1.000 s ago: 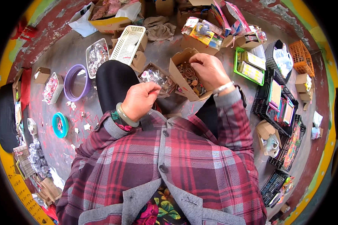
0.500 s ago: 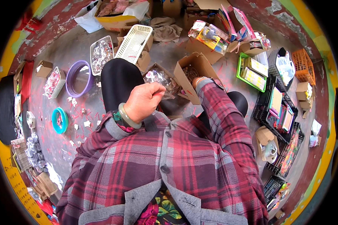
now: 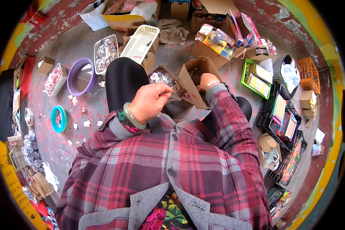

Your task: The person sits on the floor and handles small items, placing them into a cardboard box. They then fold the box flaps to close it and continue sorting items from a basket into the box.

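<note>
My left hand (image 3: pixel 151 101) is closed, thumb and fingers pressed together, above the space between my knees. Whatever it pinches, if anything, is too small or hidden to name. My right hand (image 3: pixel 209 81) is over the mouth of a tall open cardboard box (image 3: pixel 193 89), its fingers curled and partly turned from view. Brownish small items (image 3: pixel 196 78) lie inside that box. Left of it, a lower carton (image 3: pixel 175 75) holds small items in clear plastic wrapping (image 3: pixel 161 78), just beyond my left hand.
To the left stand a purple basin (image 3: pixel 81 78), a turquoise basin (image 3: pixel 59 119) and a basket of wrapped pieces (image 3: pixel 106 54). A cream basket (image 3: pixel 140 44) lies ahead. On the right are a green tray (image 3: pixel 256 78), a black crate (image 3: pixel 278 114) and an orange basket (image 3: pixel 309 74). Red scraps litter the floor.
My right hand has risen from inside the tall box to its mouth and now shows more. My left hand stays pinched, shifting only slightly. The whole view has tilted a little.
</note>
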Motion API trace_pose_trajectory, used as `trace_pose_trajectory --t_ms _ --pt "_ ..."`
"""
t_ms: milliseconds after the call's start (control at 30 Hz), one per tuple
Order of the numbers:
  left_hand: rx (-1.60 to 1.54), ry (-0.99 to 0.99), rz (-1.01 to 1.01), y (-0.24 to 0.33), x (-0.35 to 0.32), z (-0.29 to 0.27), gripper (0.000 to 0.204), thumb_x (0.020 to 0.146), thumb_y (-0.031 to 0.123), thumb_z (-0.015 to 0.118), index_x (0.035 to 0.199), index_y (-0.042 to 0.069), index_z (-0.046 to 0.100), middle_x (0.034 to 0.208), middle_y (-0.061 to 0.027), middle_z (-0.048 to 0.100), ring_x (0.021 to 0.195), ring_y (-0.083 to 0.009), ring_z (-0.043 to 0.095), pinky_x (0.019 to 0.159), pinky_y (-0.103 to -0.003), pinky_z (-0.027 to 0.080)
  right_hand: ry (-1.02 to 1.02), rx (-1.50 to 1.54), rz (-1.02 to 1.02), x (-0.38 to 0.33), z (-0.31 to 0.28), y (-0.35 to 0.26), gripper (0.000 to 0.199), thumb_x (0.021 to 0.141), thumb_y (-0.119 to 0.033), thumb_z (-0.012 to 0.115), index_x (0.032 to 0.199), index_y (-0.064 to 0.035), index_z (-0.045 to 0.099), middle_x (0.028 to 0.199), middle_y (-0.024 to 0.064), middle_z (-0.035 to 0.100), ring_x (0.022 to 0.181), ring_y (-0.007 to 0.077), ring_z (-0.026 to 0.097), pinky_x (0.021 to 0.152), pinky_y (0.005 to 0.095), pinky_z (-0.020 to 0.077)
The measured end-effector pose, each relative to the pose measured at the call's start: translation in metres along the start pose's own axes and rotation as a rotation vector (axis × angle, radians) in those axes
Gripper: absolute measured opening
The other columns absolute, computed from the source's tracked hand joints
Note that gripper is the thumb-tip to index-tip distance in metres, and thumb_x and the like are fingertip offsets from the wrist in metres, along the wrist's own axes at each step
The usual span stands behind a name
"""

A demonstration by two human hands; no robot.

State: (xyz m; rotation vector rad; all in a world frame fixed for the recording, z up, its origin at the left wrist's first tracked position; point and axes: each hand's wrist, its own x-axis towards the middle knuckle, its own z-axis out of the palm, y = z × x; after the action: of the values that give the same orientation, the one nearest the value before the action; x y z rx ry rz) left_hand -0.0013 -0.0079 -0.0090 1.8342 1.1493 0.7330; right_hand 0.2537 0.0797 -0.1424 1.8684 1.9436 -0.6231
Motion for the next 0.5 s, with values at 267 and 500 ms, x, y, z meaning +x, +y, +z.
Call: trace_pose_trajectory --t_ms 267,500 --pt "-0.03 0.002 0.053 -0.002 -0.003 0.004 0.01 0.079 0.007 0.056 0.086 0.002 0.061 0.067 -0.0123 0.059 0.056 -0.0192 0.058 0.052 -0.03 0.046 0.215 0.417 -0.053 -0.064 -0.04 0.022 0.028 0.065 -0.025 0.064 0.081 -0.0021 0.064 0.076 0.0174 0.063 0.076 0.0292 0.062 0.07 0.0378 0.0483" --pt "-0.105 -0.03 -0.049 0.0 -0.008 0.003 0.008 0.079 0.004 0.059 0.084 0.001 0.063 0.063 -0.0032 0.056 0.057 -0.0075 0.05 0.052 -0.023 0.041 -0.056 1.736 -0.273 -0.114 -0.04 0.035 0.007 0.081 -0.006 0.056 0.087 -0.0051 0.053 0.091 0.0082 0.063 0.07 0.007 0.057 0.06 0.0178 0.0453"
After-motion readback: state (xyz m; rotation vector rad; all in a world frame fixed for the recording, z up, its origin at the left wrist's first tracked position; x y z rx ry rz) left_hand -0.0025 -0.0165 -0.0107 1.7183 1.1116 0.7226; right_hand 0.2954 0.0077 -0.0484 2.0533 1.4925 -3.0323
